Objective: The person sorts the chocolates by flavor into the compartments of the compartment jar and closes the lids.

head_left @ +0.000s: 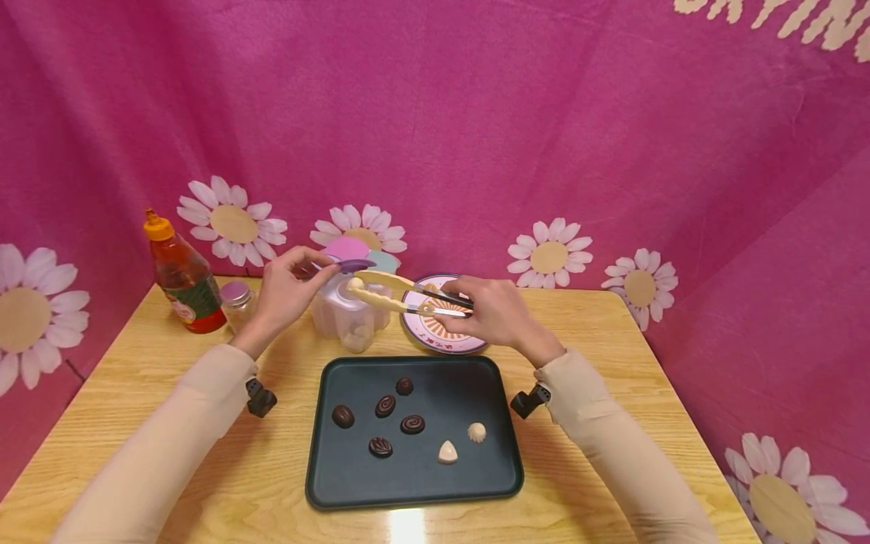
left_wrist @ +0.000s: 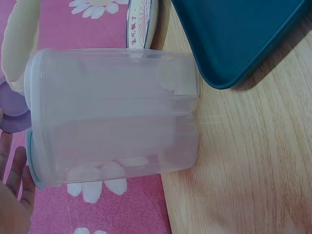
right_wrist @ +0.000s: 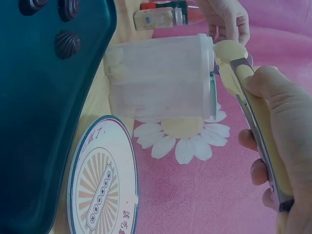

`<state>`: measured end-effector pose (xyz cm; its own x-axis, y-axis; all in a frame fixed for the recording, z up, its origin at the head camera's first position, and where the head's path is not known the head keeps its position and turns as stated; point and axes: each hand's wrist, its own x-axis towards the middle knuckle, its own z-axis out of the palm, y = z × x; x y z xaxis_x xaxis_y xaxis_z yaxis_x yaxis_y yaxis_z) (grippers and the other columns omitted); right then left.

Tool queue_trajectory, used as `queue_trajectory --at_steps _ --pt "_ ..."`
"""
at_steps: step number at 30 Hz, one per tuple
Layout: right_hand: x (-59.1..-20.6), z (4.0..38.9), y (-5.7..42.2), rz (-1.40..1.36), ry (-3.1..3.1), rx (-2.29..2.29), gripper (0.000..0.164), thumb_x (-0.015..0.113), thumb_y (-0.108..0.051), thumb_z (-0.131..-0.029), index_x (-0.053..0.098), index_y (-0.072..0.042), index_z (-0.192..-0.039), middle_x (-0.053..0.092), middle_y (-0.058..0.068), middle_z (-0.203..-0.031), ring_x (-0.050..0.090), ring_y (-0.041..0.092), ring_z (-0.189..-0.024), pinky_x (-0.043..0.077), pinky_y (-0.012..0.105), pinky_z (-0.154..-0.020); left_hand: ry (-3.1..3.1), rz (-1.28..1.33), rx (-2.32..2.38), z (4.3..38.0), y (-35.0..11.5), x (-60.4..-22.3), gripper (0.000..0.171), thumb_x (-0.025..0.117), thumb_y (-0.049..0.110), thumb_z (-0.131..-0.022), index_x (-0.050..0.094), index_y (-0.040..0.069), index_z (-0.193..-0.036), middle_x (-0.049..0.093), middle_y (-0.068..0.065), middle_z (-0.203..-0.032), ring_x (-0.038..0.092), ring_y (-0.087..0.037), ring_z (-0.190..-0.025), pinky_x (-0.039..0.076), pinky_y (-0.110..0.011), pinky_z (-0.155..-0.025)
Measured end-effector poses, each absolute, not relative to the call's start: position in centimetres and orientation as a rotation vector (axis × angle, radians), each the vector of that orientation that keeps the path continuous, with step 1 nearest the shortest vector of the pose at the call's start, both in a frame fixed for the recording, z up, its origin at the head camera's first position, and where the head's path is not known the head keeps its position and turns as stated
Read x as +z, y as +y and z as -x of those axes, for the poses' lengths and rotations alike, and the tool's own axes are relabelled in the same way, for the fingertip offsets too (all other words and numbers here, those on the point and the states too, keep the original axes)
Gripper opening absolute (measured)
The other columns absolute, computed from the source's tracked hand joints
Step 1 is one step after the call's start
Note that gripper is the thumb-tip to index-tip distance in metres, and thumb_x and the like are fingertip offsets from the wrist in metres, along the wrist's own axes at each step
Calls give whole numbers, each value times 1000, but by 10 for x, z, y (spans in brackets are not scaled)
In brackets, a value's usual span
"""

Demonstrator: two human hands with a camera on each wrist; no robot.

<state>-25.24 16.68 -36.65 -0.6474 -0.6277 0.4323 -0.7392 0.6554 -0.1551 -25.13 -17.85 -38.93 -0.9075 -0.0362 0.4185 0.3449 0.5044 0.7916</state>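
My left hand [head_left: 288,291] pinches the edge of a purple lid [head_left: 356,266], raised at the top of a translucent compartmented container [head_left: 331,313]. Tongs [head_left: 424,291] with cream-coloured tips are gripped in my right hand [head_left: 499,311]. Between the tips, over the container's front compartment, is a small white chocolate [head_left: 356,284]. Pale pieces [head_left: 356,334] lie at the bottom of that compartment. In the right wrist view, the tongs [right_wrist: 256,122] reach to the container's top beside my left hand [right_wrist: 226,17]; the chocolate cannot be made out there.
A dark tray [head_left: 421,483] in front bears several dark chocolates [head_left: 385,406] and two white chocolates [head_left: 447,452]. Behind it at right lies a patterned plate [head_left: 448,344]. A red sauce bottle [head_left: 186,279] and a small jar [head_left: 238,302] stand at left. A pink curtain [head_left: 435,136] hangs behind.
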Motion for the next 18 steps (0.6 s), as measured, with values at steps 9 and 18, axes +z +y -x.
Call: queue_trajectory --at_steps 9,18 --pt "-368 249 172 -1088 -2528 454 46 88 -38 -82 77 -9 -115 80 5 -98 62 13 -68 42 24 -57 -2363 267 -1394 250 -178 -388 24 76 26 -99 74 7 -111 75 -13 -109 58 -13 -92 49 -32 -90" --pt "-367 228 203 -1063 -2500 397 48 90 -38 -78 77 -9 -113 79 5 -97 65 13 -71 47 27 -59 -2360 271 -1391 252 -179 -390 24 77 25 -98 74 5 -112 75 -14 -109 57 -15 -91 49 -32 -89"
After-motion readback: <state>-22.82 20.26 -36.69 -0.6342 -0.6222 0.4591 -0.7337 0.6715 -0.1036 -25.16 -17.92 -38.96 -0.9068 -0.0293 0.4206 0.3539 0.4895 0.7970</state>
